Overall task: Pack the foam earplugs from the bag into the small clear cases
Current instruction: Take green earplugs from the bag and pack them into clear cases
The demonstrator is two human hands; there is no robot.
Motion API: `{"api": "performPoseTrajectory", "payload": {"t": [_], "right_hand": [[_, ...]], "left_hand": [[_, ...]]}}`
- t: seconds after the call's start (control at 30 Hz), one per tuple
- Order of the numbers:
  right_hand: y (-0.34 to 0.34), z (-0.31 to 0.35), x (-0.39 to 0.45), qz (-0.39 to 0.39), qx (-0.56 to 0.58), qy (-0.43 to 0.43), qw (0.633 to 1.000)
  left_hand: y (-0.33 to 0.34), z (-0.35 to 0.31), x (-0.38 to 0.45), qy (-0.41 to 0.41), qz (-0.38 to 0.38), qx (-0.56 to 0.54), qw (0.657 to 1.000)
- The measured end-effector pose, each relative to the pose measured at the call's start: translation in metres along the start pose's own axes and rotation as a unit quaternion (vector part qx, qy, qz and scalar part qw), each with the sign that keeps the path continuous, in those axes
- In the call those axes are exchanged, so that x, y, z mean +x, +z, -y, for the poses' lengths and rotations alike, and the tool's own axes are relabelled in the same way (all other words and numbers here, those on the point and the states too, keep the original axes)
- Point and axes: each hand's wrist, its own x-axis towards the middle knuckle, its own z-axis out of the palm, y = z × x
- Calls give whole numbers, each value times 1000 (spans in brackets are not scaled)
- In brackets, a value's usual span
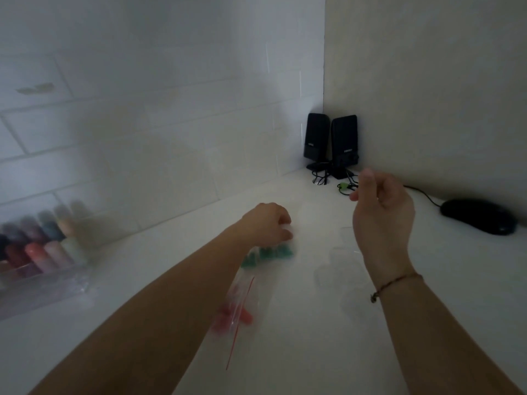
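A clear zip bag (258,273) with a red seal strip lies on the white desk. Green foam earplugs (271,255) sit at its far end and red ones (232,319) nearer me. My left hand (269,222) rests on the bag's far end with curled fingers gripping the plastic. My right hand (382,215) hovers above the desk to the right, fingers loosely curled and thumb raised, holding nothing that shows. Several small clear cases (339,266) lie faintly visible on the desk below my right hand. The frame is dim and blurred.
A clear box of coloured bottles (42,252) stands at the left by the tiled wall. Two black speakers (330,143) with cables fill the back corner. A black mouse (479,216) lies at the right, its cord running along the wall.
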Motion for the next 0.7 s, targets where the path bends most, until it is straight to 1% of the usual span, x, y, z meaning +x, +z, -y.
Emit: {"api": "performPoseTrajectory", "payload": {"t": [0.07,0.13,0.17,0.23,0.3,0.33,0.43,0.47,0.5,0.57,0.6,0.63,0.67,0.7], "right_hand": [[0,3,-2,3,-9,-7,1000],[2,2,-6,44,-59,-42,996],[3,0,-9,87,-103,-76,988],[6,-2,-19,192,-167,-179,950],[12,-3,-26,267,-138,-265,916],[15,0,-31,288,-101,-281,910],[19,12,-45,305,-16,-311,900],[19,17,-51,301,0,-328,895],[20,22,-58,300,21,-342,890],[21,29,-71,299,66,-357,882],[23,31,-77,296,75,-368,878],[25,32,-82,290,71,-383,874],[28,32,-87,285,60,-396,871],[30,30,-91,281,48,-404,869]], "left_hand": [[0,1,1,-3,-22,12,1000],[-7,0,-5,9,-65,-20,998],[-14,-1,-11,16,-90,-64,994],[-32,-4,-31,33,-107,-194,974],[-47,-6,-59,53,-91,-304,947],[-51,-5,-73,60,-89,-333,937],[-53,4,-109,67,-100,-395,911],[-51,9,-118,68,-92,-434,893],[-48,15,-127,71,-70,-489,867],[-40,30,-144,92,-3,-605,791],[-37,36,-151,101,23,-652,751],[-35,41,-156,109,37,-685,720],[-33,45,-160,113,36,-702,702],[-31,48,-161,110,21,-708,697]]}}
